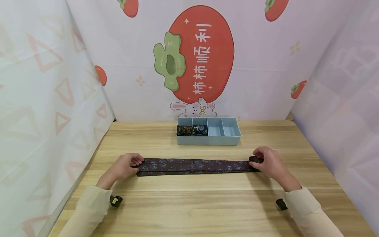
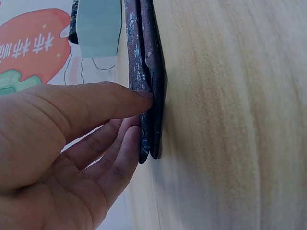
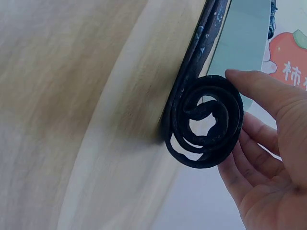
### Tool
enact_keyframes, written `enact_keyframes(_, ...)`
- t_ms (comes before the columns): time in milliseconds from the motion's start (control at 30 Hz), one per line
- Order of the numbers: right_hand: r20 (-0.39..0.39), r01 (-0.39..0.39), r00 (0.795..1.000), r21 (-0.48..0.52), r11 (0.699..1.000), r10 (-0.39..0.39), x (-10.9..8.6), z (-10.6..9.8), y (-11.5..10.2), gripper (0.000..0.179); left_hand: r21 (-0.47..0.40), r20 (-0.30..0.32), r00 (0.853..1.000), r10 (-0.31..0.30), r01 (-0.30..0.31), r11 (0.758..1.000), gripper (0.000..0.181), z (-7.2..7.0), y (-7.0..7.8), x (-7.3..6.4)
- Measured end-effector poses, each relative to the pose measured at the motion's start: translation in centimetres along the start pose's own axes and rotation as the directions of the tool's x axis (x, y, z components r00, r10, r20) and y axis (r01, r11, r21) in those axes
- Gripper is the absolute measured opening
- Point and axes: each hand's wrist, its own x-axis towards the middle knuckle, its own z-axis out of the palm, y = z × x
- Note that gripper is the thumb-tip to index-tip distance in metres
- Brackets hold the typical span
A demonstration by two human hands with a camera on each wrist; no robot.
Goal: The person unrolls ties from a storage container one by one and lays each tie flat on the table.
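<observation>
A dark necktie (image 1: 177,166) with small blue flowers lies folded lengthwise across the wooden table. Its right end is wound into a loose roll (image 3: 208,124), whose spiral of layers shows in the right wrist view. My right hand (image 1: 267,163) holds this roll between thumb and fingers, at the table's surface. At the tie's left end, my left hand (image 1: 127,167) pinches the fabric, thumb (image 2: 120,103) on the near side and fingers behind. Two folded layers stand side by side there in the left wrist view.
Behind the tie stands a light blue divided box (image 1: 208,141). Its two left compartments each hold a rolled patterned tie, one with brown marks (image 1: 184,130), one with blue ones (image 1: 200,130). A printed cloth (image 1: 254,65) hangs behind the table.
</observation>
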Motion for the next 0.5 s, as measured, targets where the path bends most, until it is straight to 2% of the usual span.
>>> enact_keyframes(200, 0.014, -0.037, 0.999, 0.025, 0.999, 0.037, -0.7, -0.6, 0.8, 0.03, 0.005, 0.001, 1.0, 0.0, 0.0, 1.0, 0.029, 0.0, -0.2, 0.1)
enact_keyframes(500, 0.01, -0.074, 0.997, 0.033, 0.997, 0.074, -1.6, -1.4, 3.4, 0.029, -0.004, 0.003, 1.0, 0.0, 0.0, 1.0, 0.03, 0.0, -0.3, 0.1)
